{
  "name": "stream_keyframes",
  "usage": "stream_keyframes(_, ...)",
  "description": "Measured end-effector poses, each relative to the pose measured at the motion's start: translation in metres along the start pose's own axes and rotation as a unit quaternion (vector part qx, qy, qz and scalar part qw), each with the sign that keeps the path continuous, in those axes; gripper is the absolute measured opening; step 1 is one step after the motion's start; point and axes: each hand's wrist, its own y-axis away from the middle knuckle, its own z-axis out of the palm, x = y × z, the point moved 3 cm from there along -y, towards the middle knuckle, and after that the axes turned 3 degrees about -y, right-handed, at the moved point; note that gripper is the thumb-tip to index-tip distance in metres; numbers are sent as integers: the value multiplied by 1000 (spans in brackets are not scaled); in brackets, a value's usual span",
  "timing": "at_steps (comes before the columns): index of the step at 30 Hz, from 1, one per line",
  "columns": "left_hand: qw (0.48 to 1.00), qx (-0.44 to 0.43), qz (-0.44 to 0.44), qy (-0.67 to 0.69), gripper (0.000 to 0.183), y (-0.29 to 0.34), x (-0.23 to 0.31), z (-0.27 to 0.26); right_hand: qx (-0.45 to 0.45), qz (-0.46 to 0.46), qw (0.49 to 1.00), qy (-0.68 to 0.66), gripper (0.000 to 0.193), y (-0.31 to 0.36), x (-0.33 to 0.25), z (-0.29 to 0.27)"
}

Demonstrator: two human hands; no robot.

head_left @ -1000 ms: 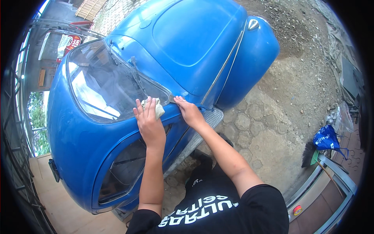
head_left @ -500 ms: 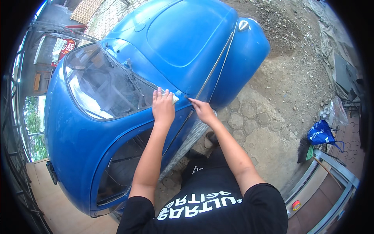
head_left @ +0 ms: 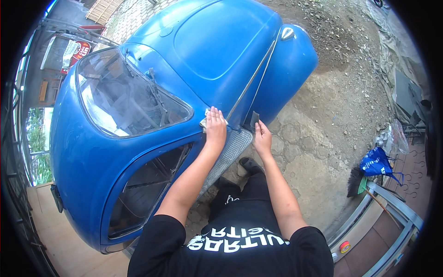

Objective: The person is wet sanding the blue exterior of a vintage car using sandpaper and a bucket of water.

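A rounded blue car [head_left: 221,41] lies before me, its windshield [head_left: 134,92] to the left. My left hand [head_left: 215,128] is closed over a crumpled pale cloth [head_left: 203,122], pressed against the body between the windshield corner and the hood. Most of the cloth is hidden under the fingers. Between thumb and fingers, my right hand [head_left: 262,137] pinches a small, thin dark grey sheet [head_left: 254,119] that looks like sandpaper. It is held upright beside the front fender [head_left: 288,69], above the end of the textured running board [head_left: 236,147]; whether it touches the car I cannot tell.
Stony ground and paving run along the car's right side. At the right are a blue bag [head_left: 376,162], a broom [head_left: 355,180], clear plastic [head_left: 392,138] and a metal-framed panel [head_left: 392,203] with a roll of tape [head_left: 344,247]. A side mirror [head_left: 56,198] juts out at the left.
My left hand has slid right along the body with the cloth. My right hand has moved right and away from the hood edge, bringing the dark grey sheet into plain sight.
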Motion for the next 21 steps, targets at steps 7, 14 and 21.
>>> stream_keyframes(7,995,41,56,70,58,-17,-31,-22,40,-7,999,-15,40,0,11,-27)
stream_keyframes(14,997,23,12,67,51,9,-39,-11,44,14,999,-12,39,1,3,-21)
stream_keyframes(21,999,30,38,11,45,47,-84,-37,10,-31,999,18,39,0,2,-19)
